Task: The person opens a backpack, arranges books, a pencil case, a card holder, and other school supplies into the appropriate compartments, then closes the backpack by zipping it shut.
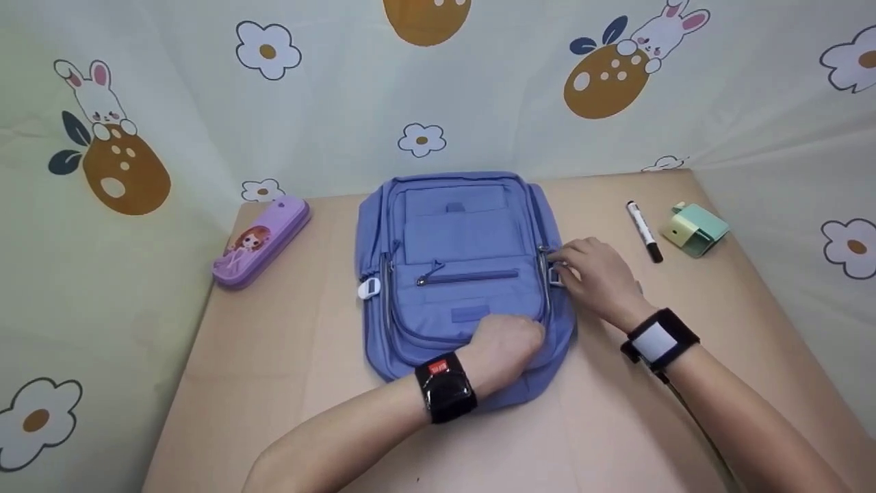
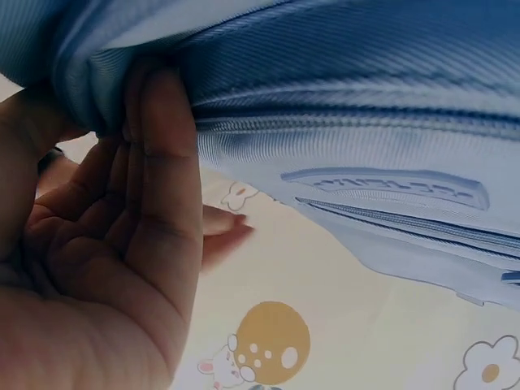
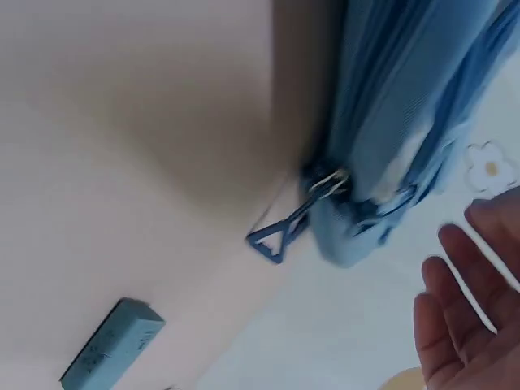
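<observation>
A blue backpack (image 1: 458, 239) lies front side up on the table, with a zipped front pocket and long zippers down both sides. My left hand (image 1: 503, 349) grips its fabric at the lower right edge. In the left wrist view, the thumb and fingers (image 2: 166, 146) pinch a fold beside a zipper. At the bag's right side, my right hand (image 1: 602, 281) is close to the side zipper. The right wrist view shows that hand's fingers (image 3: 471, 268) loosely extended, apart from the bag. A zipper pull (image 3: 276, 236) with a triangular loop hangs free there.
A purple pencil case (image 1: 263, 243) lies left of the backpack. On the right are a white marker (image 1: 645, 231) with black ends and a mint-and-yellow small box (image 1: 697, 229). The right wrist view also has a teal block (image 3: 114, 345). Patterned cloth (image 1: 342, 103) surrounds the table.
</observation>
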The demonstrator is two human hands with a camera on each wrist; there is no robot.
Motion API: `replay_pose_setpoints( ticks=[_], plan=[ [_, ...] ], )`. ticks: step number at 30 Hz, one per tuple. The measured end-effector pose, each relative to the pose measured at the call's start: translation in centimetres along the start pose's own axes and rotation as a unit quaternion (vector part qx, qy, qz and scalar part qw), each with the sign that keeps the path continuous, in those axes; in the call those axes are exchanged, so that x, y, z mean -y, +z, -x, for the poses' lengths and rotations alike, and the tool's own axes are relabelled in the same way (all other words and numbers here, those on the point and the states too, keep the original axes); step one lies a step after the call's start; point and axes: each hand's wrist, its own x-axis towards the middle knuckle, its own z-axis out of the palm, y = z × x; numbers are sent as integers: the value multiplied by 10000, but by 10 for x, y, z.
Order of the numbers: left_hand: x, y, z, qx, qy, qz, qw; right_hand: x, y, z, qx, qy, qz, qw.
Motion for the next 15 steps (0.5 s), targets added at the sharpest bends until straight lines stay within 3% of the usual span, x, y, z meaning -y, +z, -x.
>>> replay_pose_setpoints(
  ticks=[4, 7, 12, 15],
  plan=[
    [6, -5, 2, -141, -80, 78, 9998, 19, -6, 21, 291, -811, -321, 9958],
    [10, -9, 2, -371, -165, 157, 9991, 30, -4, 32, 480, -1188, -484, 9906],
    [19, -17, 7, -616, -234, 675, 9955, 40, 5, 35, 340, -1381, -454, 9888],
    [27, -20, 18, -702, -215, 1156, 9906, 43, 9, 32, 150, -1397, -338, 9895]
  ],
)
